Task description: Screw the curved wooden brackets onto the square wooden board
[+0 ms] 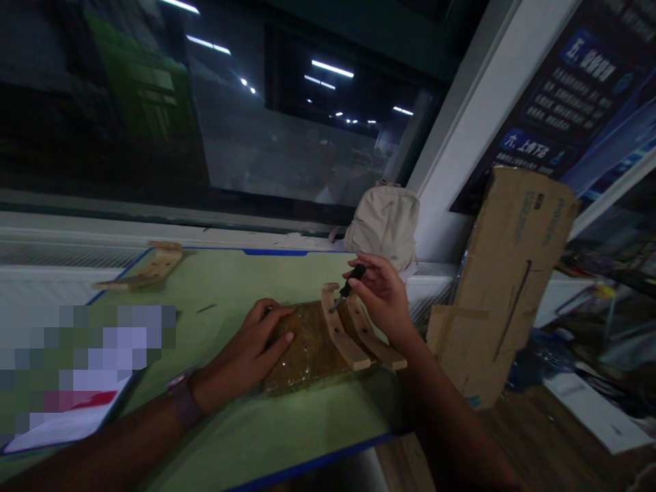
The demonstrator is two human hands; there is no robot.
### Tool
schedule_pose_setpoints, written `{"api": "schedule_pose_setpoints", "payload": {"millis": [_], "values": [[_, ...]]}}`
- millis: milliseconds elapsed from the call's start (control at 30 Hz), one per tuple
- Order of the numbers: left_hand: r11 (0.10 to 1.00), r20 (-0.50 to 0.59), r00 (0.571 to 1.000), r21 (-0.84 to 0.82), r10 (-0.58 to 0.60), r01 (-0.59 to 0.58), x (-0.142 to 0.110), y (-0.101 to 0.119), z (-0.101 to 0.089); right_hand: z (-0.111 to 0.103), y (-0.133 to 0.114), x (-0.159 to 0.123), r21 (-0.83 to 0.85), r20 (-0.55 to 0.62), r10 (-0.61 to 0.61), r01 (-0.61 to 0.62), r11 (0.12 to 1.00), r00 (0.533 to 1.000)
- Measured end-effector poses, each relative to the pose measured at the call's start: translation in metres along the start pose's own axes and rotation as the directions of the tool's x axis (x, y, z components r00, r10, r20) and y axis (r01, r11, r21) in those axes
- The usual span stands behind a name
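Pinched between the fingers and thumb of my right hand [382, 290] is a small screwdriver with a black handle [353, 280]. Its shaft slants down to a curved wooden piece [341, 335], near a dark hole or screw; whether the tip touches is too small to tell. A second curved wooden piece [372, 335] lies alongside to the right, under my right hand. Both rest on a brown block wrapped in shiny tape [300, 348]. My left hand [261, 342] lies with fingers apart over the block's left side, a watch on its wrist.
The block is on a green table [215, 410] with blue edging. Another curved wooden piece [156, 266] sits at the far left corner, and a thin dark object [206, 309] lies nearby. A beige backpack [384, 222] stands by the window; tall cardboard [507, 287] leans at right.
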State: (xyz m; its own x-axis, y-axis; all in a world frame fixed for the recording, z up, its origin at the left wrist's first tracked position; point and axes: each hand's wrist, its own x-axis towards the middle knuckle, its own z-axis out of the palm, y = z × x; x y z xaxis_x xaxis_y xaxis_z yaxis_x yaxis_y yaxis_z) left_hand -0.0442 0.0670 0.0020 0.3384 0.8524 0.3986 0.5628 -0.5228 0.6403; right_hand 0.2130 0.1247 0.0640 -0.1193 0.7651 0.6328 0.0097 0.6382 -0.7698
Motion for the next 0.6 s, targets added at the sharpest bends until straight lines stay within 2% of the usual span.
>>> {"api": "schedule_pose_setpoints", "payload": {"millis": [167,267,500,600], "values": [[1.000,-0.003,1.000,-0.003,-0.001,0.001,0.0007,0.0006,-0.0002,0.0000,-0.0042,-0.0018,0.035,0.156,0.034,-0.040,0.999,0.987],[1.000,0.008,1.000,-0.010,-0.006,0.006,0.0016,0.0028,-0.0019,0.0021,-0.0067,-0.0024,0.080,0.195,0.022,-0.038,0.996,0.981],[1.000,0.001,1.000,-0.029,-0.004,0.004,0.0009,0.0003,0.0005,0.0028,0.0006,0.0023,0.026,-0.030,-0.060,0.060,0.998,0.998],[1.000,-0.002,1.000,-0.030,-0.002,0.002,0.0006,-0.0004,0.0007,0.0015,-0.0025,0.0023,-0.068,0.003,-0.095,0.095,0.993,0.995]]}}
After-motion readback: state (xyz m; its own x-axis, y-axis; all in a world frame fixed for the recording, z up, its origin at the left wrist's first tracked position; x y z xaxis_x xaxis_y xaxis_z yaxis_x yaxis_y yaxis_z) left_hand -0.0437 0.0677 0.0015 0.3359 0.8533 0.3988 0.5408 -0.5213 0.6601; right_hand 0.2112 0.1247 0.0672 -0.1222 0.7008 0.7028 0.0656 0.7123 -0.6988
